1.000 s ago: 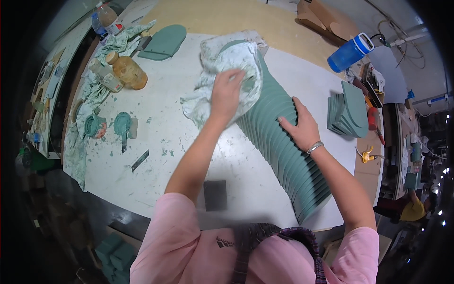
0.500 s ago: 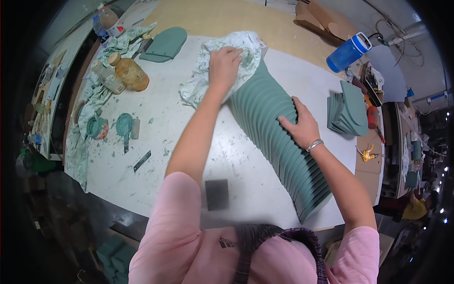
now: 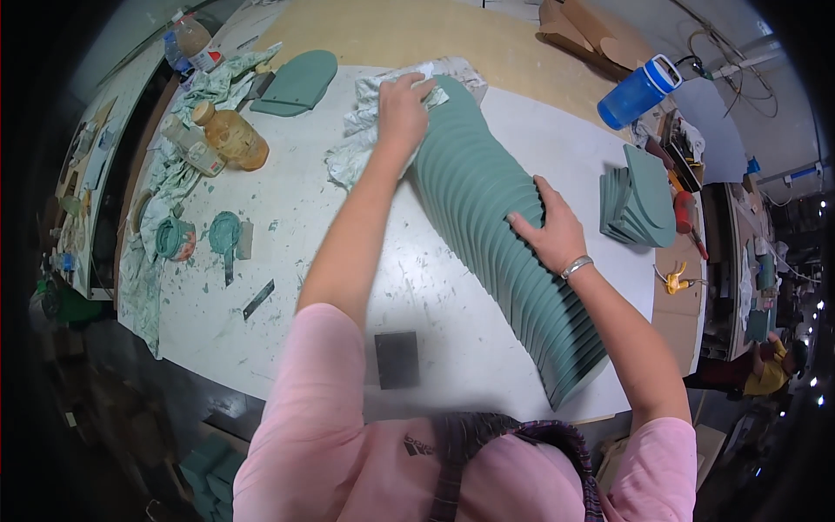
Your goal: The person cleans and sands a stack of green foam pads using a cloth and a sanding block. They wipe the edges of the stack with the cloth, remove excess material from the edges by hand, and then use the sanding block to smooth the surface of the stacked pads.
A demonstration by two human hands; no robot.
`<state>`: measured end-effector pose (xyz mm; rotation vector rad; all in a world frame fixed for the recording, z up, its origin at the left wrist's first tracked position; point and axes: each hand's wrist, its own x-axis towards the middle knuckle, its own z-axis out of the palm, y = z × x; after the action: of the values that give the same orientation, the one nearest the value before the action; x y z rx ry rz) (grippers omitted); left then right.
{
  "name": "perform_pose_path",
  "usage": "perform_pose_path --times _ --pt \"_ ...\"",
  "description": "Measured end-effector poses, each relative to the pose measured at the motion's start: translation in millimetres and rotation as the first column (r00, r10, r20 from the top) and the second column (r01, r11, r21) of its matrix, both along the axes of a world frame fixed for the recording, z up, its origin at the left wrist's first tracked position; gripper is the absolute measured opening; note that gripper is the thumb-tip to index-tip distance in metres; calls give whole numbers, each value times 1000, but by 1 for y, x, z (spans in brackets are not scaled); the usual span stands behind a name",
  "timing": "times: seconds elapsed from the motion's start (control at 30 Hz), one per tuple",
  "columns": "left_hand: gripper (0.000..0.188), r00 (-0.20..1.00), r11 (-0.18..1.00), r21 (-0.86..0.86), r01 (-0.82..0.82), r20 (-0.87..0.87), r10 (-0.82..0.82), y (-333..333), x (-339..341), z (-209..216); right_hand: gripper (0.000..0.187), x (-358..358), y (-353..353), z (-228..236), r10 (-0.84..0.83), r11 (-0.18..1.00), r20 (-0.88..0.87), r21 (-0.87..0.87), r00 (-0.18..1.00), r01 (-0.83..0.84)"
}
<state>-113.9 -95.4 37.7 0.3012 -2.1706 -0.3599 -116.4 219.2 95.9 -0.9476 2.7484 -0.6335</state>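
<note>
A long row of thin green rounded panels [image 3: 487, 209], leaning one on another, runs slantwise across the white table. At its far end my left hand [image 3: 404, 111] grips a crumpled, stained whitish cloth [image 3: 355, 143], fingers bent into its folds. The cloth lies along the row's far left side, and part of it shows behind the end panel. My right hand [image 3: 555, 233] rests on top of the panels near the row's middle, thumb and fingers apart. It holds nothing. A metal bracelet [image 3: 577, 266] circles that wrist.
At right stand a smaller stack of green panels [image 3: 648, 196] and a blue bottle [image 3: 637, 94]. At left are a brown-stained jar [image 3: 235, 139], a putty tub [image 3: 176, 237], a putty-covered scraper [image 3: 226, 233] and a loose blade [image 3: 258, 298]. A dark square block [image 3: 397, 359] lies near me.
My left hand has drawn the cloth leftward and back, uncovering the panels at the far end. My right hand stays on the row.
</note>
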Motion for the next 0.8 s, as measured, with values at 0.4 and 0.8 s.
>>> perform_pose_path --times 0.4,0.8 --pt "18 949 749 592 296 -273 -160 88 89 20 85 -3 4 -2 -19 1000 -12 8 1000 19" --pt "12 934 655 666 356 -261 -243 135 96 44 85 -3 1 -5 -18 1000 -20 -5 1000 17"
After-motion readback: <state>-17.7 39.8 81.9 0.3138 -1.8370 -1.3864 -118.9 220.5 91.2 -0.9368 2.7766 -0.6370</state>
